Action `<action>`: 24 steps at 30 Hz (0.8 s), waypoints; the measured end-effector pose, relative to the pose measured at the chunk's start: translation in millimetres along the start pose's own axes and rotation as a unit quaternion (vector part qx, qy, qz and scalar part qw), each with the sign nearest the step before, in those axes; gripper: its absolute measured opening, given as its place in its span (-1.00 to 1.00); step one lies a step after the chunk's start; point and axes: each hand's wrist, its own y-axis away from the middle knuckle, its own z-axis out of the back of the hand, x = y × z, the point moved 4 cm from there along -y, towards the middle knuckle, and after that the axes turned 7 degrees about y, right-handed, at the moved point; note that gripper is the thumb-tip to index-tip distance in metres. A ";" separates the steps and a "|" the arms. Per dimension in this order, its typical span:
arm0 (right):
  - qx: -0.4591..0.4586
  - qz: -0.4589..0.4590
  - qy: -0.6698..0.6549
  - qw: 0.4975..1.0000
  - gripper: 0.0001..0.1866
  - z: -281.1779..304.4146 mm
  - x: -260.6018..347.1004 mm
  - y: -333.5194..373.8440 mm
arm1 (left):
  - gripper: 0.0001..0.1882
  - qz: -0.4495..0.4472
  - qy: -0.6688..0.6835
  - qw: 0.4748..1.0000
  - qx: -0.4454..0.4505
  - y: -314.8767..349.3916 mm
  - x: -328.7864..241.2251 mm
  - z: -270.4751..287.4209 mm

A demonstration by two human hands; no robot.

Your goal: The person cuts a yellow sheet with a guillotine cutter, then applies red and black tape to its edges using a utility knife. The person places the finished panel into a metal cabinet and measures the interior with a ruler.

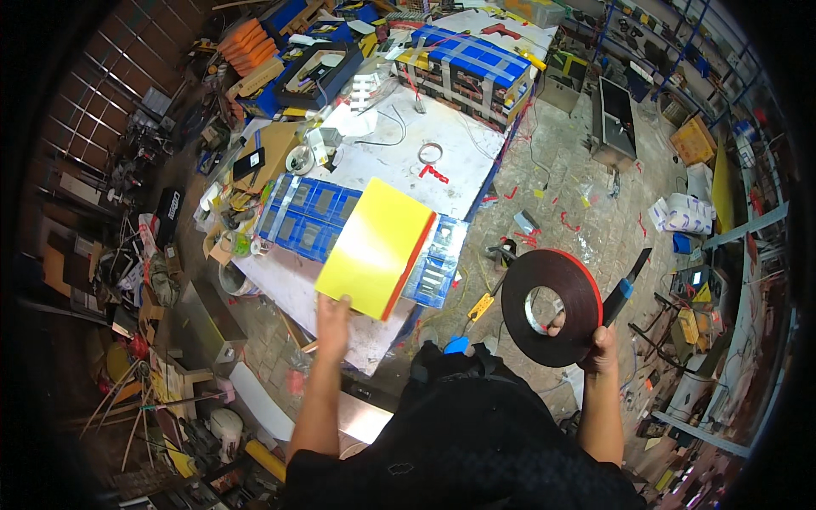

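Yellow sheet (374,246) gripped at near edge by left hand (333,319); right hand (600,344) fingers apparently clasp tape roll (551,308).

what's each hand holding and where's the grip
Left hand grips the yellow panel at its near edge. Right hand holds the black tape roll, fingers hooked through its core.

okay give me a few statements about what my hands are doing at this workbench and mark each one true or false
1. The left hand grips the near edge of a yellow panel. True.
2. The right hand holds a screwdriver alone. False: it holds a big roll of dark tape and a blue-handled knife.
3. The yellow panel lies over blue battery cells. True.
4. The tape roll rests on the white table. False: it is held up beside the table, over the floor.
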 end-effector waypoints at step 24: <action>0.060 0.045 0.105 0.992 -0.19 -55.7 5.0 15.6 | -0.56 0.040 -0.263 0.939 0.218 -114.1 -49.4 -160.8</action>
